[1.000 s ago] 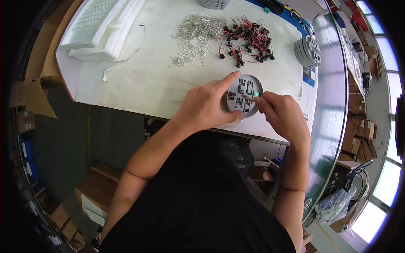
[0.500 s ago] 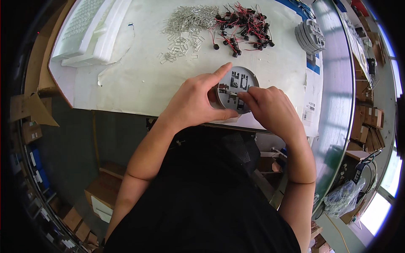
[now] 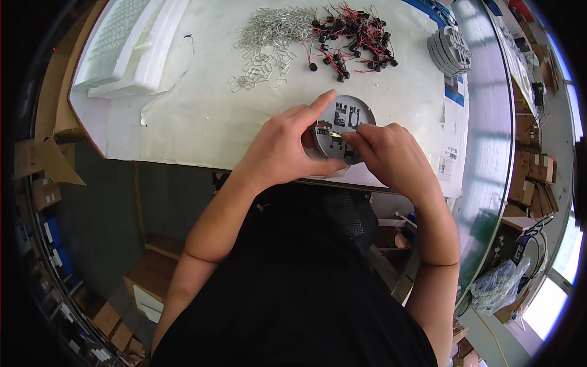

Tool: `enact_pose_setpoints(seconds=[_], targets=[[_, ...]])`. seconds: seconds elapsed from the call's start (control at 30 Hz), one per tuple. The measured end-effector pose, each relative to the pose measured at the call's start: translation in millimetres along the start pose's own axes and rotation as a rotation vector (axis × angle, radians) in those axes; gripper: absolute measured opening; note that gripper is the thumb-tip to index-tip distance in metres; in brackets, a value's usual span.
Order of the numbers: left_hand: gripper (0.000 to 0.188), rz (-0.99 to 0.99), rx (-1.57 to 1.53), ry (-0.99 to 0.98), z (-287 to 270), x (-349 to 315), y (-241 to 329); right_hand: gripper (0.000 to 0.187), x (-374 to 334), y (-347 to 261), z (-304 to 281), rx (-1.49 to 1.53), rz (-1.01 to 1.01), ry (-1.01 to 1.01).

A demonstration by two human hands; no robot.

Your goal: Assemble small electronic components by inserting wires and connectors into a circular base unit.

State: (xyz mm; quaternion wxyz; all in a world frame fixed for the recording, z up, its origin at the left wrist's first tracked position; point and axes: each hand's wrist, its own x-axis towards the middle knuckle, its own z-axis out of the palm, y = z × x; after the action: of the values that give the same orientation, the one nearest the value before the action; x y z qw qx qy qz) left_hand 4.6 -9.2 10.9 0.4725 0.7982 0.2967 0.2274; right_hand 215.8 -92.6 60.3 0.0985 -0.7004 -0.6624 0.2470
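Note:
A round grey plastic housing (image 3: 362,111) with several dark slots and fittings in its face is tilted up at the table's near edge. My left hand (image 3: 282,144) grips it from the left, forefinger at the far rim and thumb at the near rim. My right hand (image 3: 391,153) is closed in a pinch over the housing's right side. From its fingertips a small shiny metal piece (image 3: 335,134) points left, lying against the fittings in the middle of the face. The end of this piece inside my right fingers is hidden.
Toward the back lie a heap of small silvery metal clips (image 3: 275,30) and a pile of black round parts with red and black wires (image 3: 358,37). A stack of grey round housings (image 3: 449,52) stands at right. White foam trays (image 3: 131,49) stand at left.
The small metal piece has tilted slightly and catches more light. My right fingers have shifted a little left; my left hand and the housing have barely moved.

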Motion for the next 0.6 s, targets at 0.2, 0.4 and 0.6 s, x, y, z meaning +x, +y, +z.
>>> enact_pose_setpoints(seconds=[0.2,0.4,0.6], targets=[[0.105,-0.015,-0.008,-0.007,0.0,0.6,0.0,0.037,5.4,-6.7,-4.5,-0.039,-0.04,-0.009],[0.106,-0.008,-0.029,-0.018,-1.4,3.5,1.2,0.035,10.9,-17.4,-8.4,-0.154,-0.106,-0.035],[0.108,-0.051,-0.061,-0.044,-2.6,1.8,-2.7,0.034,4.9,-38.4,-25.1,-0.272,-0.124,-0.035]])
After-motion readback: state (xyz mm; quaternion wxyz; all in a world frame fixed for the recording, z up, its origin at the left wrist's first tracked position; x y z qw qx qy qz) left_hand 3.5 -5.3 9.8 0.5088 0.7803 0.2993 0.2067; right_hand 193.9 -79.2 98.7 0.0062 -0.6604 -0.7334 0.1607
